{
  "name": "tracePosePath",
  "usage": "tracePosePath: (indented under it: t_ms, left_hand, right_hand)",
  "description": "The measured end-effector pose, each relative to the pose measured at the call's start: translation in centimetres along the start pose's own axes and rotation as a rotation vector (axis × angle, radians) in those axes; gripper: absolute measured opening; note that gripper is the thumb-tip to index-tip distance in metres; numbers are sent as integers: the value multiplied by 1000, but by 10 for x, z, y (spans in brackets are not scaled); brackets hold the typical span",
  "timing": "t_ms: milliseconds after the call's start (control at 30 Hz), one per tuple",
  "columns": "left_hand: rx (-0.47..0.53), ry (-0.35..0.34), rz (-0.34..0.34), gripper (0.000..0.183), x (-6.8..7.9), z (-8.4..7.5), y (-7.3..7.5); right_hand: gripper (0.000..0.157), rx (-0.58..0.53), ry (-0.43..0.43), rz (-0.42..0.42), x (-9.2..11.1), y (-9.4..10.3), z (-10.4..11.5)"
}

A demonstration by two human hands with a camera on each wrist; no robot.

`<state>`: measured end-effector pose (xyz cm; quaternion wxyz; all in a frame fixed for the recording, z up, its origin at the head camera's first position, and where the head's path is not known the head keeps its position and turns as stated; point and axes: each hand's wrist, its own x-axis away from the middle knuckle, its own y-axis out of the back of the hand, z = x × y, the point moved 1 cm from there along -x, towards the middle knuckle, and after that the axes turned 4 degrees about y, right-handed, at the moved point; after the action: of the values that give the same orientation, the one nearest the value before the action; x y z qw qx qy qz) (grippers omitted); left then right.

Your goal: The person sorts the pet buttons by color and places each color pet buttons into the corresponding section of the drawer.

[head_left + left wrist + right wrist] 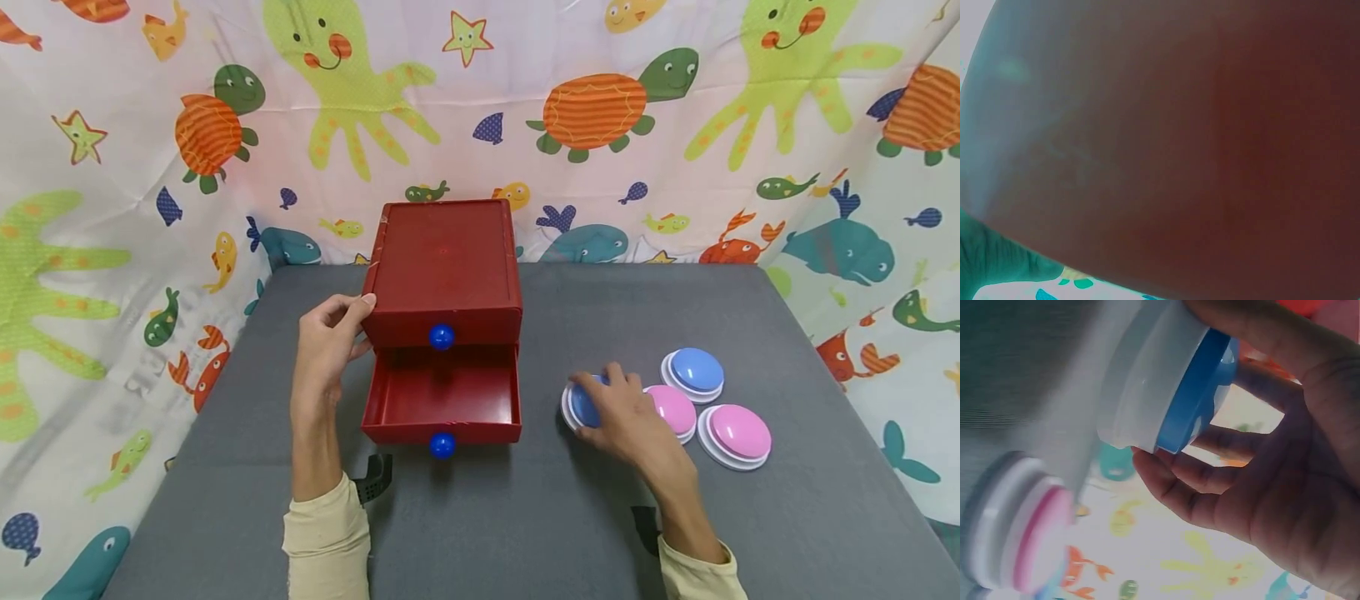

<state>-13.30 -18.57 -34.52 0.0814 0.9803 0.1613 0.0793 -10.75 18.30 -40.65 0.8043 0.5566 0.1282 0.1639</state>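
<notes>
Cabinet (446,258): smooth red plastic, boxy, far centre; lower drawer (450,402) standing out, shallow, rectangular. Left hand (328,337): gripping the cabinet's near left top corner, thumb uppermost. Right hand (624,417): palm down, fingers curved round a domed blue button (582,407), right of the cabinet. Counted: two round blue knobs (442,337); four white-based buttons, two blue, two pink (741,432); one matte grey table (495,533).

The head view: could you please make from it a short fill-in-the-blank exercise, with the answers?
The red box has its upper drawer closed and, by contrast, its lower drawer ____.
Both drawer knobs are coloured ____.
The right hand holds a round button whose top is coloured ____.
The other three buttons are one blue and two ____.

Missing words: open; blue; blue; pink.
</notes>
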Motion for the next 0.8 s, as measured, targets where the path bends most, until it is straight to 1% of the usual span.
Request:
tracePosePath:
  t_ms: [100,233,333,400,467,567,633,800]
  left_hand:
    - [-7,3,-2,38,0,-1,1]
    - [-6,5,-3,40,0,-3,1]
    - [-1,1,-2,41,0,-5,1]
    - [-1,2,0,40,0,-5,1]
    - [3,4,0,39,-1,-5,2]
    - [4,9,3,38,-1,-6,2]
    - [2,14,8,39,-1,-6,3]
    - [-5,21,25,40,-2,-7,3]
  right_hand:
    - [73,9,-11,-36,4,17,16]
    - [83,-48,-32,-65,10,39,38]
    - [83,-96,-17,-104,14,52,53]
    - [80,-115,-2,-146,15,58,62]
    - [76,-129,12,-192,14,62,72]
    - [76,-149,16,-219,10,65,85]
    - [78,-167,26,-213,6,65,94]
    - [82,-186,80,-155,-7,60,115]
